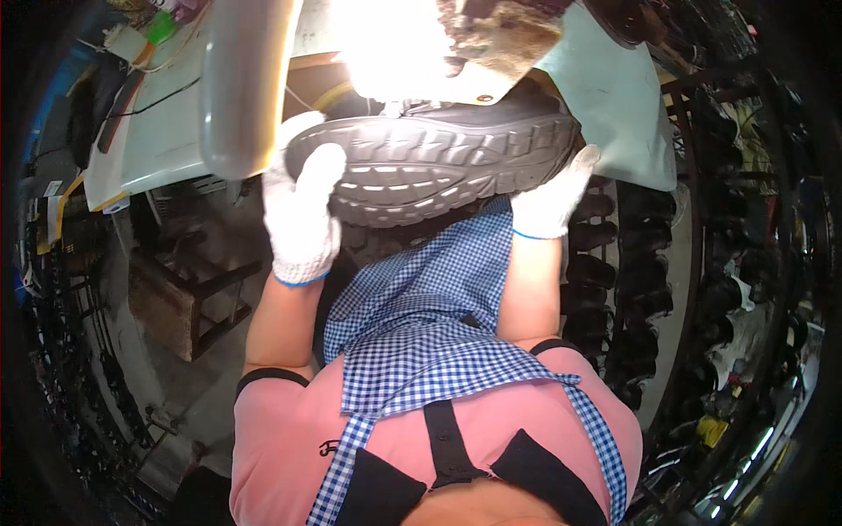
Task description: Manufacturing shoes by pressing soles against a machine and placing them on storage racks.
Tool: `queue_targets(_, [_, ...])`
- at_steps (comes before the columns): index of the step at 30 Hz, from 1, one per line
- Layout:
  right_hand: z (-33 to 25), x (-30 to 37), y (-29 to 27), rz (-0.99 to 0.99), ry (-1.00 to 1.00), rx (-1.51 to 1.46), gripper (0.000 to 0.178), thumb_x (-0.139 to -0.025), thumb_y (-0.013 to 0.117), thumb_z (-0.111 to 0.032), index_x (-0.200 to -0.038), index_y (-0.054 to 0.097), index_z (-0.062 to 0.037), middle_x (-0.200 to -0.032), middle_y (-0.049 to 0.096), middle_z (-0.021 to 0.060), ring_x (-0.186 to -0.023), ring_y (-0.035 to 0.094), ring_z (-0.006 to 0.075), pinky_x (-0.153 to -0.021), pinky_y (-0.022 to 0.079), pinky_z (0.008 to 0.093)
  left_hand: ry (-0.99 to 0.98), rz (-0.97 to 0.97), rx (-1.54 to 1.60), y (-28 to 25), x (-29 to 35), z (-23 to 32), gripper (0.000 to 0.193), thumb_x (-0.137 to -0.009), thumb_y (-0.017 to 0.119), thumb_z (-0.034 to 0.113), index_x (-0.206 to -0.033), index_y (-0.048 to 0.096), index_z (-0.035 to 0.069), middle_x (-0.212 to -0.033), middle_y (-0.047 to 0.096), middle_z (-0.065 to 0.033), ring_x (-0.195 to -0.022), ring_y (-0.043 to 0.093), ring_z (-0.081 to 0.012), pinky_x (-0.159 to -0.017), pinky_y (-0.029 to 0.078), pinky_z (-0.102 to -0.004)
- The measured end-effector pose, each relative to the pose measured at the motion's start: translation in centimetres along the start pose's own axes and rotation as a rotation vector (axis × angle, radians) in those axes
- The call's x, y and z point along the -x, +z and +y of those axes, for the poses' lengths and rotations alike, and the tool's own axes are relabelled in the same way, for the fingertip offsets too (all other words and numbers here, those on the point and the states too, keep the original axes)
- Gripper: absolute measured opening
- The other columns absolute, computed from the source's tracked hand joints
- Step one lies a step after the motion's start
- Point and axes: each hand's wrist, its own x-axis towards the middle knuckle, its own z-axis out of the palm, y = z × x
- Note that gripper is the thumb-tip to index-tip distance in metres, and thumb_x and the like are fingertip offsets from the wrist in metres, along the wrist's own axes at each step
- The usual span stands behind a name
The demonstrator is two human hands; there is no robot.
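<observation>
dark shoe [430, 167] held at both ends beneath a glaring machine head [500, 44]

the shoe lies crosswise below the machine head, its sole facing the wearer and its far edge close to a small metal part [395, 109]; glare hides whether they touch. the left hand [303, 206] is half closed round the left end, thumb over the tread, fingers mostly behind. the right hand [545, 200] supports the lower right end, thumb stretched along it; its fingers are largely hidden, so how tightly they close cannot be told.

uneven pressure from the two hands could swing the shoe askew, and the stiff-looking sole might slip in the gloves [294, 250]. the left fingers sit on the machine side, so a stray reach could snag the yarn. glare might mask poor alignment.

the sole looks rubbery: matte grey, bowed, cut with chunky zigzag lugs. the gloves are white knit with blue-edged cuffs; the apron [421, 351] is blue gingham; the tabletop [605, 96] is smooth and pale green.
</observation>
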Motion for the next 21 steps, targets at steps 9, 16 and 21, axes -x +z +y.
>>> queue_targets(9, [-0.6, -1.0, 0.1, -0.427, 0.049, 0.205, 0.076, -0.089, 0.065, -0.039, -0.152, 0.035, -0.0090, -0.153, 0.043, 0.0123, -0.141, 0.041, 0.0298, -0.117, 0.032, 0.0492, -0.051, 0.003, 0.116, -1.6, -0.2, -1.8, 0.032, -0.099, 0.057, 0.012, -0.130, 0.052, 0.006, -0.123, 0.059, -0.0094, -0.112, 0.059, -0.0215, -0.098, 0.051, -0.0379])
queue_targets(16, [1.1, 2.8, 1.5, -0.523, 0.085, 0.616, 0.075, -0.087, 0.068, -0.022, -0.153, 0.034, -0.0088, -0.152, 0.044, 0.0122, -0.141, 0.041, 0.0278, -0.116, 0.035, 0.0451, -0.058, -0.129, 0.161, -5.8, -3.3, -2.9, 0.034, -0.100, 0.057, 0.019, -0.132, 0.053, 0.006, -0.130, 0.059, -0.0104, -0.121, 0.057, -0.0265, -0.105, 0.048, -0.0441])
queue_targets(21, [4.5, 4.9, 3.1, -0.685, -0.058, 0.953, 0.077, -0.086, 0.071, -0.010, -0.153, 0.033, -0.0085, -0.152, 0.044, 0.0122, -0.140, 0.042, 0.0263, -0.115, 0.037, 0.0422, 0.011, 0.012, 0.044, -10.7, -8.0, -3.2, 0.038, -0.100, 0.060, 0.025, -0.130, 0.057, 0.003, -0.128, 0.061, -0.0101, -0.119, 0.059, -0.0242, -0.105, 0.048, -0.0420])
